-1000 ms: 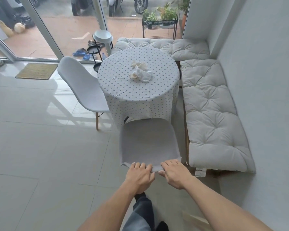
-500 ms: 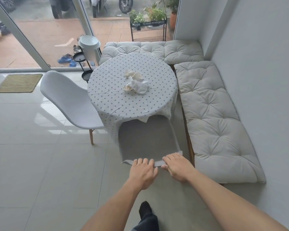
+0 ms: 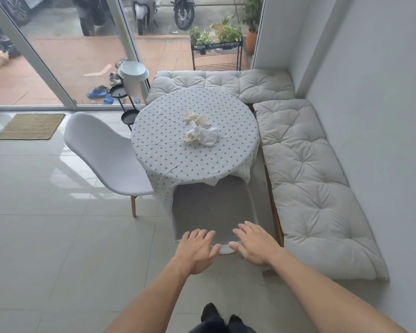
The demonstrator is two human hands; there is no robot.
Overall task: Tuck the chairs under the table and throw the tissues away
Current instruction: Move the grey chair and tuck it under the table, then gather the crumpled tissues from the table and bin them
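A round table (image 3: pixel 168 162) with a dotted cloth holds crumpled tissues (image 3: pixel 201 135) near its middle. The near grey chair (image 3: pixel 211 207) has its seat under the cloth, only its back showing. My left hand (image 3: pixel 197 251) and my right hand (image 3: pixel 255 246) lie side by side over the top edge of that back, fingers spread and flat, not gripping. A second white chair (image 3: pixel 106 155) stands at the table's left, turned out from it with its seat mostly clear of the cloth.
Cushioned benches (image 3: pixel 305 179) run along the right wall and behind the table. A black tiered stand with a white round container (image 3: pixel 133 75) stands at the table's far left. Glass doors, a doormat (image 3: pixel 30 126) and open tiled floor lie to the left.
The near chair has slid forward under the tablecloth. Both hands, which were curled over its back edge, now have their fingers spread flat.
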